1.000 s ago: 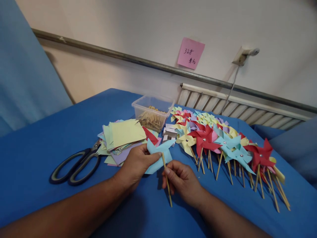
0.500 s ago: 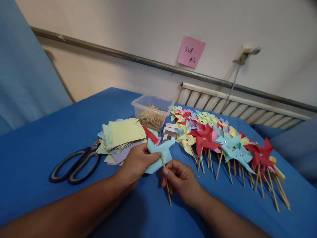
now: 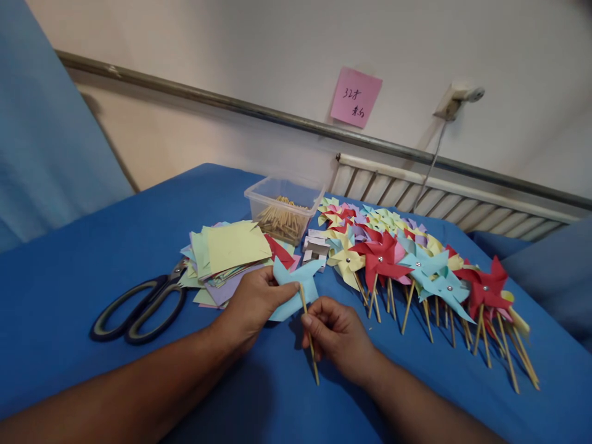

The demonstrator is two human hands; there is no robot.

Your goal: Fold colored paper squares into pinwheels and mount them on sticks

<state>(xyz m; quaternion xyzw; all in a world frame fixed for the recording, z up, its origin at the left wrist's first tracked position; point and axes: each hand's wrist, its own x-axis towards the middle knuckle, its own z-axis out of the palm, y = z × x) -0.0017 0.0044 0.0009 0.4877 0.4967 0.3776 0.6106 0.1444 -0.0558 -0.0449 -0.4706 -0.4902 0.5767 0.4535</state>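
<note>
My left hand [image 3: 259,302] pinches a light blue paper pinwheel [image 3: 296,302], thumb on the face turned toward me. A thin wooden stick [image 3: 313,354] lies against the middle of that paper and slants down toward me. Thumb and fingers of my right hand [image 3: 335,333] are closed on the stick below the paper. Behind my left hand rests a stack of coloured paper pieces [image 3: 235,246], yellow on top. Right of it, many finished pinwheels [image 3: 382,260] in red, blue, yellow and purple lie with their sticks toward me.
Large dark-handled scissors [image 3: 143,308] lie left of the paper, blades partly under it. A clear plastic box [image 3: 284,209] of wooden sticks and a small open carton [image 3: 316,246] stand behind. A rail [image 3: 231,105] and radiator [image 3: 393,185] line the wall.
Hardly anything differs. Both hands keep the same hold on the blue pinwheel and stick, and the whole view has shifted very slightly.
</note>
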